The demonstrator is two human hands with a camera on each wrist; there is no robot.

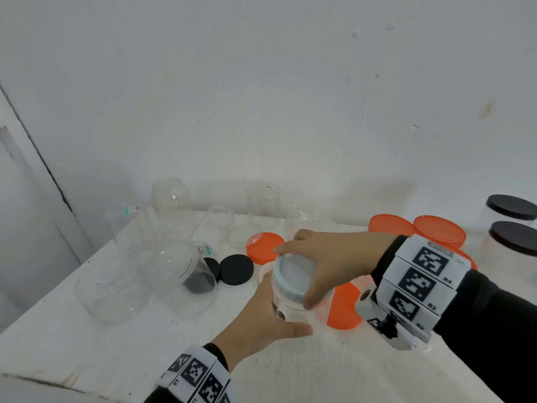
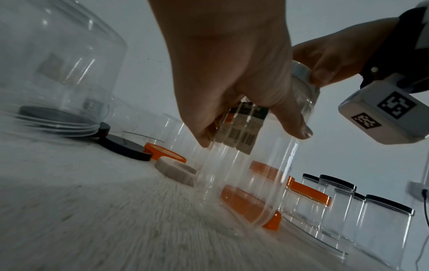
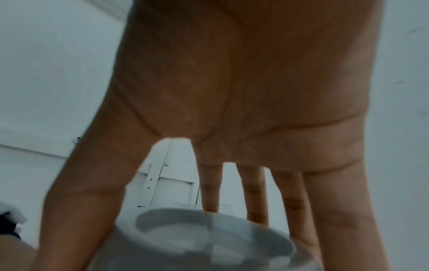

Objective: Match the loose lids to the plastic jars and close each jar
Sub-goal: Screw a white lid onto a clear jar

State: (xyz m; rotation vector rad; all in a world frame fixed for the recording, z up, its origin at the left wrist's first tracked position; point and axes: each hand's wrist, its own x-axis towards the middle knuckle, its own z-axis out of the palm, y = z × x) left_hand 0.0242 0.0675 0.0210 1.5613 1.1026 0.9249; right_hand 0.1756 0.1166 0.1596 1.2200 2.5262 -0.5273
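A clear plastic jar (image 1: 302, 311) with a barcode label (image 2: 241, 128) stands upright on the white table (image 1: 87, 344). My left hand (image 1: 261, 321) grips its side, fingers wrapped behind it and thumb in front. A pale grey lid (image 1: 296, 276) sits on the jar's mouth. My right hand (image 1: 322, 257) holds this grey lid (image 3: 209, 236) from above, thumb and fingertips spread around its rim. In the left wrist view the jar (image 2: 243, 183) leans to the right and the grey lid (image 2: 301, 77) shows at its top.
Several open clear jars (image 1: 171, 199) stand or lie at the back left. Black lids (image 1: 236, 269), orange lids (image 1: 264, 247) and a beige lid (image 2: 176, 172) lie around the held jar. Closed jars with black lids (image 1: 511, 206) stand at the right.
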